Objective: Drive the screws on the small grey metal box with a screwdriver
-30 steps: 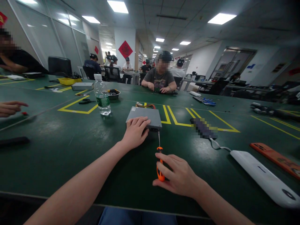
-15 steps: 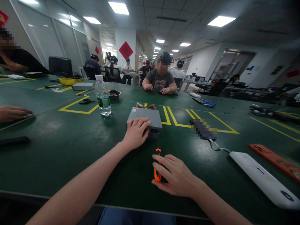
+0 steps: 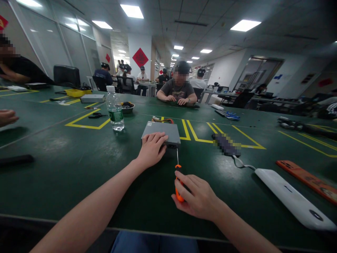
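A grey metal computer power supply [image 3: 172, 130] lies on the green table, a bundle of coloured wires [image 3: 159, 120] at its far side. My left hand [image 3: 152, 149] holds it, fingers across the top and thumb by the near edge. In my right hand [image 3: 196, 195] is a screwdriver [image 3: 179, 192] with an orange and black handle, gripped between fingers and thumb. Its thin shaft points away from me, and the tip is at the near right corner of the power supply. Whether the tip sits in a screw is too small to tell.
A water bottle [image 3: 116, 112] stands left of the power supply, with a metal bowl [image 3: 127, 108] behind it. To the right lie a dark phone [image 3: 226, 144], a white power bank [image 3: 292, 196] and an orange phone case [image 3: 305, 175]. Someone sits opposite; another person's hand [image 3: 7, 117] is at left.
My right hand and the screwdriver handle have shifted slightly, and the handle now tilts a little. My left hand stays on the power supply. The other person's hand at left has drawn back.
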Available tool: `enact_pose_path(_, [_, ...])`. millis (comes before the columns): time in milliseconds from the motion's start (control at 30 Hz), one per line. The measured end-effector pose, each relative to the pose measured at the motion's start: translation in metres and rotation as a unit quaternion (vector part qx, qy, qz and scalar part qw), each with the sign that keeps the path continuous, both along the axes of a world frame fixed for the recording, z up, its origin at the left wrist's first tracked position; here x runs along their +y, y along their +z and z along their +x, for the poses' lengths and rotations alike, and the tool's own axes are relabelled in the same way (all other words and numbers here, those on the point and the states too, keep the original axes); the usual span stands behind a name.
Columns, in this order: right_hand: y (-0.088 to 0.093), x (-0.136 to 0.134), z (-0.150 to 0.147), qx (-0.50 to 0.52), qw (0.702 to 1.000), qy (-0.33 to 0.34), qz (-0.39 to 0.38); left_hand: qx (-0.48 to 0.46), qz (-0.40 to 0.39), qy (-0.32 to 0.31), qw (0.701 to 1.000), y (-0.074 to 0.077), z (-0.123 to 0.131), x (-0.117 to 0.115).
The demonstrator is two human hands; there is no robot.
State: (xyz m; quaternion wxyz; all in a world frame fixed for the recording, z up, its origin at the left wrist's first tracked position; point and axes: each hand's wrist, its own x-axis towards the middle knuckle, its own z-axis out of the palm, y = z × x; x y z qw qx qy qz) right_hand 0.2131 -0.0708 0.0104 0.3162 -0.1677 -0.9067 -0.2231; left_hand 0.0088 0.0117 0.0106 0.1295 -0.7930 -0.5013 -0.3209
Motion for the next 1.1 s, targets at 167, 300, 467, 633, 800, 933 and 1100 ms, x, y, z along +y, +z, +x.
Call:
enact_pose_path(167, [0.007, 0.001, 0.008, 0.048, 0.997, -0.038, 0.054, 0.000, 0.000, -0.002, 1.000, 0.000, -0.001, 0.000])
enact_pose_path(300, [0.008, 0.000, 0.010, 0.040, 0.993, -0.079, 0.077, -0.005, -0.001, 0.001, 1.000, -0.001, 0.000, 0.000])
enact_pose_path(467, [-0.001, -0.008, 0.000, -0.013, 0.990, -0.129, 0.061, -0.004, -0.001, 0.001, 1.000, 0.001, 0.000, -0.001])
enact_pose_path(633, [-0.011, -0.022, -0.017, 0.006, 0.970, -0.244, 0.021, -0.001, -0.002, 0.003, 1.000, 0.003, 0.000, -0.003])
enact_pose_path(800, [-0.019, -0.034, -0.026, 0.103, 0.926, -0.343, -0.116, 0.001, 0.001, 0.001, 1.000, 0.002, -0.001, -0.002])
enact_pose_path(933, [-0.019, -0.039, -0.031, 0.224, 0.857, -0.347, -0.308, -0.001, 0.003, 0.002, 1.000, 0.002, -0.001, -0.002])
enact_pose_path(1100, [-0.018, -0.040, -0.038, 0.322, 0.790, -0.299, -0.427, 0.004, 0.003, 0.005, 1.000, 0.003, 0.000, -0.004])
